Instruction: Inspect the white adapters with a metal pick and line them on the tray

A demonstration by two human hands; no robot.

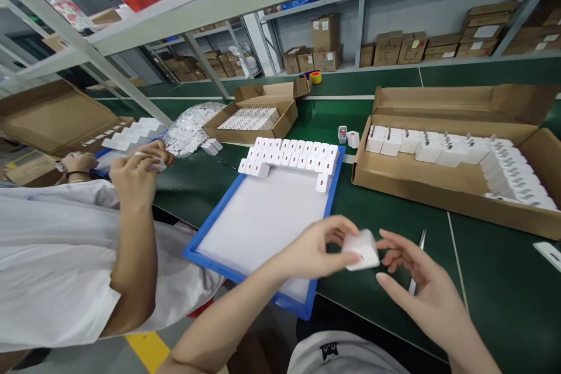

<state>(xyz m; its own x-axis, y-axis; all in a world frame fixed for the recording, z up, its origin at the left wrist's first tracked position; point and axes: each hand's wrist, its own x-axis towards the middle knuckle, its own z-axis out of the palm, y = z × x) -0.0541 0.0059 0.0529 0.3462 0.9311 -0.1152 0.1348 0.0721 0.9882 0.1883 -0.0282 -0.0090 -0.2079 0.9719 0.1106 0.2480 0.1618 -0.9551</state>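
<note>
My left hand [322, 248] grips a white charger block [363, 250] between thumb and fingers, above the green bench; the block is slightly blurred. Just right of it, my right hand [412, 280] is open, fingers apart and curved toward the block without holding anything. Under my right hand lies a pair of metal tweezers [422, 241], partly covered. A blue-rimmed tray [218, 208] with a white base is at my left. Rows of white charger blocks [302, 153] with small red ports stand at its far end, and one single block [322, 183] sits just in front of them.
An open carton [412, 193] at right holds several white blocks with metal prongs. Another carton [280, 123] of blocks stands behind the tray. Two blocks [353, 139] rest between them. At left a co-worker's hands [138, 172] handle a white piece beside clear plastic bags [193, 125].
</note>
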